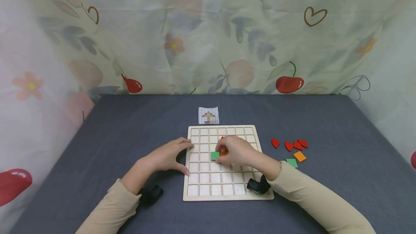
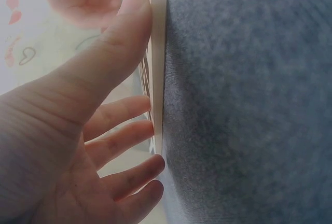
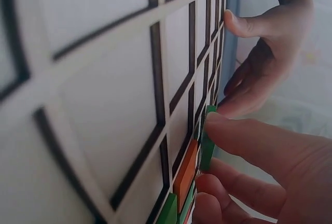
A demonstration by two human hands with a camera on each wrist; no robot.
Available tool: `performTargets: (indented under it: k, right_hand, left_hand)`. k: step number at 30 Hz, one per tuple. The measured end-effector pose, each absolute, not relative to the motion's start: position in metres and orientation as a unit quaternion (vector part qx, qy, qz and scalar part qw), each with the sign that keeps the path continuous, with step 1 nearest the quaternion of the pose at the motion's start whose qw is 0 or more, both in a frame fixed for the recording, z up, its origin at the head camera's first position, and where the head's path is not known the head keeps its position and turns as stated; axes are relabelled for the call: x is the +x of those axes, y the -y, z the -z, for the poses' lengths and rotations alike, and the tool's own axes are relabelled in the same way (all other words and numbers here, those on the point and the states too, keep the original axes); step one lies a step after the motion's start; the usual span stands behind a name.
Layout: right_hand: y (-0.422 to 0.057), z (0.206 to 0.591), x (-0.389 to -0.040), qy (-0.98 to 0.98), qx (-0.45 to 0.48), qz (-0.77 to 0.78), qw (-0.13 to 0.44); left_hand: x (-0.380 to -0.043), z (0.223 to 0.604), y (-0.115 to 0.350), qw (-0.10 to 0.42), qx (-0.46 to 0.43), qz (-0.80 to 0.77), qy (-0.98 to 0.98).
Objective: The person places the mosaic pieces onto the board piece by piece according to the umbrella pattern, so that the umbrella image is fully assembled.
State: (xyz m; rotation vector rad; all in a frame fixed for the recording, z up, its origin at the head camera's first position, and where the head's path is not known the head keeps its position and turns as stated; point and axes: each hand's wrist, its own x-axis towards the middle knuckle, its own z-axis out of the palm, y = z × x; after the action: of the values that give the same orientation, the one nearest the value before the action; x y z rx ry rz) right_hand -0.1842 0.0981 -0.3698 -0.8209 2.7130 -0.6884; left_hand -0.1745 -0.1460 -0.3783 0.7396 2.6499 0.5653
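Note:
A pale wooden grid board [image 1: 204, 190] lies on the dark tablecloth. My right hand [image 1: 238, 151] is over its middle and pinches a green square tile [image 3: 207, 143] between thumb and fingers, close over the grid. Next to that tile an orange tile [image 3: 185, 175] sits in the grid, with another green tile [image 3: 167, 211] nearer the camera. A red tip [image 1: 222, 137] shows just beyond my fingers; the rest is hidden by the hand. My left hand [image 1: 167, 156] rests against the board's left edge, thumb and fingers spread along it and loosely extended.
Right of the board lie several red pieces [image 1: 289, 146], an orange square [image 1: 299, 156] and a green piece [image 1: 291, 163], partly behind my right sleeve. A small pattern card [image 1: 208, 115] lies beyond the board's far edge. Behind the table hangs a printed curtain [image 1: 208, 46].

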Motion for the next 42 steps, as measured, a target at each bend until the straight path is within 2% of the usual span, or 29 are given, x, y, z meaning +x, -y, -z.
performTargets:
  k: [27, 33, 42]
  right_hand:
    - [-0.094, 0.371, -0.184, -0.931, -0.257, 0.229, 0.119]
    - [-0.108, 0.368, -0.186, -0.922, -0.27, 0.254, 0.109]
    - [-0.149, 0.363, -0.193, -0.917, -0.229, 0.306, 0.117]
  left_hand:
    - [-0.175, 0.38, 0.147, 0.163, 0.263, -0.202, -0.929]
    - [-0.174, 0.379, 0.147, 0.163, 0.263, -0.201, -0.929]
    - [-0.174, 0.379, 0.146, 0.163, 0.259, -0.201, -0.931]
